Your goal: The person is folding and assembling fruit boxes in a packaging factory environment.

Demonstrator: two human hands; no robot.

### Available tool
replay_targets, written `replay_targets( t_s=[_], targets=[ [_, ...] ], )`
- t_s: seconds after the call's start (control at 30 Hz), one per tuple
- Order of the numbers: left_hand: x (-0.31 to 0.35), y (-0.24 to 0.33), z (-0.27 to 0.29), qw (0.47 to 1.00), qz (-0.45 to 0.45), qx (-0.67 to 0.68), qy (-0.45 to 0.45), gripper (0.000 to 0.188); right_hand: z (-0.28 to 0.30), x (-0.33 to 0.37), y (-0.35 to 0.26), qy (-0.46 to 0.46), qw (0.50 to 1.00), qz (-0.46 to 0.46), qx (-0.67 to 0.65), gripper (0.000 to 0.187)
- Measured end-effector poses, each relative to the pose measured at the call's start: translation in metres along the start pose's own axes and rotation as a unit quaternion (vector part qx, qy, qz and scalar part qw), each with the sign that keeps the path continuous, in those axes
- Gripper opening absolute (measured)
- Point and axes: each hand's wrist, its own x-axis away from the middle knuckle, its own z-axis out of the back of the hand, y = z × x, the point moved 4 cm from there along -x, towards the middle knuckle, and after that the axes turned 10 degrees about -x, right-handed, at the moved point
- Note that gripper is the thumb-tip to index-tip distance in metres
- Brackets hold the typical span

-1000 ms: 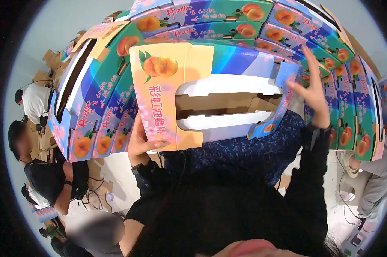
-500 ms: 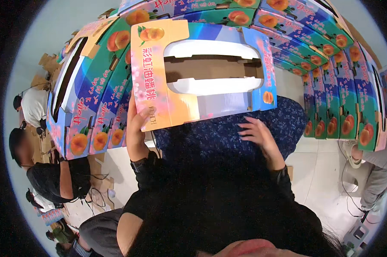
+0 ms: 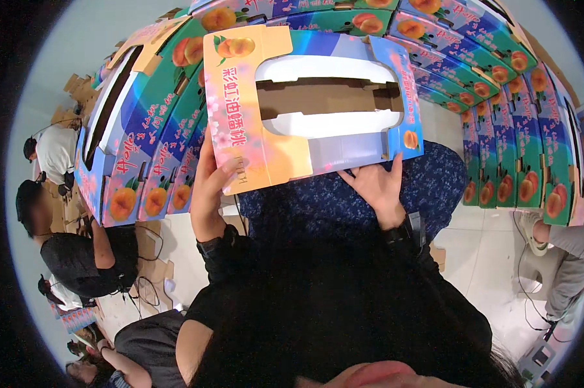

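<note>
A colourful cardboard fruit box (image 3: 285, 152), printed with peaches and blossoms, is held tilted above my lap. White flaps edge the oval opening in its top, through which brown cardboard shows inside. My left hand (image 3: 214, 184) grips the box's near left corner, thumb on the orange and pink face and the other fingers mostly behind it. At the near edge, right of the middle, my right hand (image 3: 377, 189) holds the box from below with fingers spread; some fingertips are hidden under it.
Similar boxes stand stacked at the left (image 3: 146, 149), along the back (image 3: 447, 39) and at the right (image 3: 518, 149). Several people work at the left, among them a person in black (image 3: 88, 258). Cables (image 3: 149, 288) lie on the floor. A person's grey-trousered leg (image 3: 567, 278) is at the right.
My right hand has moved up and left from open air onto the box's near edge. The box has shifted slightly right in the picture, with my left hand still on its corner.
</note>
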Motion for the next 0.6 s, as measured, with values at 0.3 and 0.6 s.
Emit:
replay_targets(
  t_s=[0.3, 0.6],
  targets=[
    [0.003, -0.001, 0.004, 0.999, 0.026, -0.028, 0.016, 0.083, 0.015, -0.002, -0.006, 0.1, 0.983, 0.093, 0.122, 0.065],
    [0.013, -0.015, 0.018, 0.999, -0.033, 0.0, 0.025, 0.085, 0.006, 0.013, -0.017, 0.007, 0.986, 0.056, 0.159, 0.075]
  ],
)
